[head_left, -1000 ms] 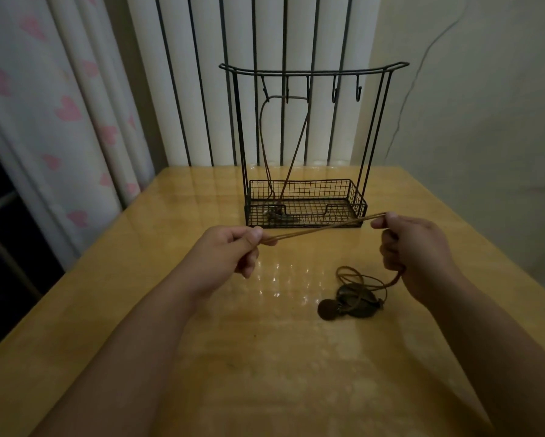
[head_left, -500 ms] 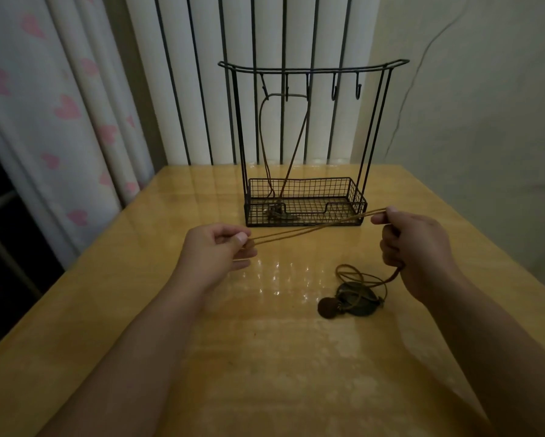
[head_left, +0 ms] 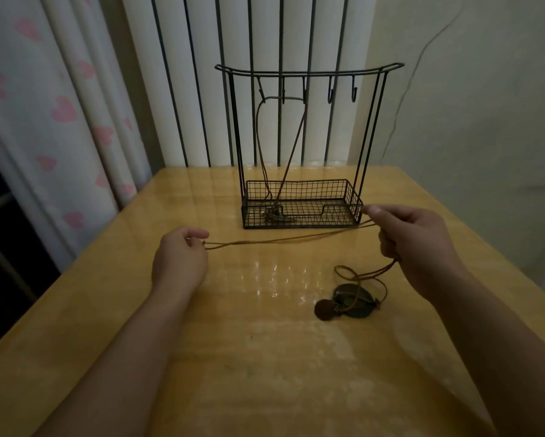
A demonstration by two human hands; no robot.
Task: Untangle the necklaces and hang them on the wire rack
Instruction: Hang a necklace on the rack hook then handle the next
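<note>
Brown cord (head_left: 283, 241) pinched: left grip (head_left: 179, 257) | right grip (head_left: 419, 244) | pendants (head_left: 346, 301) dim, indistinct

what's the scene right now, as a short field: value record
left hand: pinches one end of the brown cord
right hand: grips the cord's other end
cord: stretched between the hands, trailing to the pendants
pendants: on the table, cord looped over them
wire rack: upright at the back of the table
hung necklace: on the rack's left hooks, pendant in the basket

Left hand (head_left: 179, 258) lower and farther left, cord (head_left: 283, 241) span longer and slacker than before.
</note>
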